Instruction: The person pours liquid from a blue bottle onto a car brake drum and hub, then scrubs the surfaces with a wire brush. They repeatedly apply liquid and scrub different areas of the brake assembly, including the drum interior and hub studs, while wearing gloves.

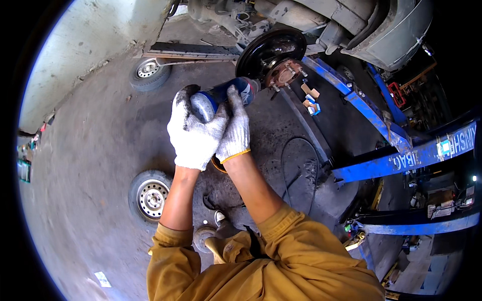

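Note:
My left hand (193, 133), in a white knit glove with blackened fingertips, is closed round the near end of a blue-labelled bottle (217, 95). Wrapped on the same bottle farther along is my right hand (237, 125), gloved alike with a yellow cuff edge. The bottle lies tilted, its pale round base toward me and its narrower far end pointing at a rusty wheel hub (284, 73) with protruding studs. Behind that hub sits a round black brake backing plate (271, 47). Whether the bottle's tip touches the hub I cannot tell.
A raised vehicle (346, 22) hangs above, with blue lift arms (406, 163) on the right. One wheel (152, 196) lies at left, another tyre (149, 72) farther off. An opened small carton (310, 100) stands beyond the hub; a black hose (283, 150) loops across the floor.

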A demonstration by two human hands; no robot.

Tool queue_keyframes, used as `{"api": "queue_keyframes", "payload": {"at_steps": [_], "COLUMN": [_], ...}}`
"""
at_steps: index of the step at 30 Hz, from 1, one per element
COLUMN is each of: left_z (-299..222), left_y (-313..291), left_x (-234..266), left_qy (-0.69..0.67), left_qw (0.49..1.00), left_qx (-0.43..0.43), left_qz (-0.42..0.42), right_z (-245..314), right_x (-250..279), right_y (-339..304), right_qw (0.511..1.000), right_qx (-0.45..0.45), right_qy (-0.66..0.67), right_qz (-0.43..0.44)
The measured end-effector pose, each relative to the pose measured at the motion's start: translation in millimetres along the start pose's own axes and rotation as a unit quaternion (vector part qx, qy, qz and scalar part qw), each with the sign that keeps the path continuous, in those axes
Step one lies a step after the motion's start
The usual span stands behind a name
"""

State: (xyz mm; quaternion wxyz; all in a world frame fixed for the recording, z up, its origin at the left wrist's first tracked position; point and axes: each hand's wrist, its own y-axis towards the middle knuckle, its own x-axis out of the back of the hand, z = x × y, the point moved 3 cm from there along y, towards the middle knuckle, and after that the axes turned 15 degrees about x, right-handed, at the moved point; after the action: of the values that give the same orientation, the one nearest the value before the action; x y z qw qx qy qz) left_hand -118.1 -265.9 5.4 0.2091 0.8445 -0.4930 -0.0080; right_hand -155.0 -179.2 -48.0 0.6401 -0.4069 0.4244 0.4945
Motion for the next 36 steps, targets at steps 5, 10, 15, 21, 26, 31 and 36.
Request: {"api": "queue_keyframes", "payload": {"at_steps": [5,10,15,21,26,31,36], "left_z": [-3.5,-0.7,-7.8,21.4,41.5,9.4,-49.8], "left_y": [-5.0,-17.9,-38.3,-102.1,-181.6,-204.7,-212.2], "left_x": [-0.4,-2.6,-1.1,-13.1,-37.5,-71.0,-161.8], "left_qy": [-0.010,0.048,0.051,0.068,-0.262,-0.259,-0.158], "left_qw": [0.999,0.997,0.994,0.989,0.867,0.881,0.953], "left_qx": [-0.013,-0.009,-0.008,0.105,0.416,0.392,0.253], "left_qz": [-0.033,-0.063,-0.098,-0.084,0.081,0.065,0.053], "right_z": [2.3,-5.7,-1.5,44.4,113.5,213.7,277.1], "right_x": [-3.5,21.5,28.7,68.4,111.2,112.3,102.1], "right_y": [-2.0,0.6,-9.6,-47.3,-61.6,-82.2,-20.6], "right_qw": [0.999,0.995,0.991,0.967,0.796,0.333,0.289], "right_qx": [-0.025,-0.082,-0.113,-0.079,0.060,0.349,0.450], "right_qy": [-0.006,0.019,0.018,-0.242,-0.592,-0.822,-0.763], "right_qz": [0.026,0.047,0.063,-0.019,0.117,0.304,0.362]}}
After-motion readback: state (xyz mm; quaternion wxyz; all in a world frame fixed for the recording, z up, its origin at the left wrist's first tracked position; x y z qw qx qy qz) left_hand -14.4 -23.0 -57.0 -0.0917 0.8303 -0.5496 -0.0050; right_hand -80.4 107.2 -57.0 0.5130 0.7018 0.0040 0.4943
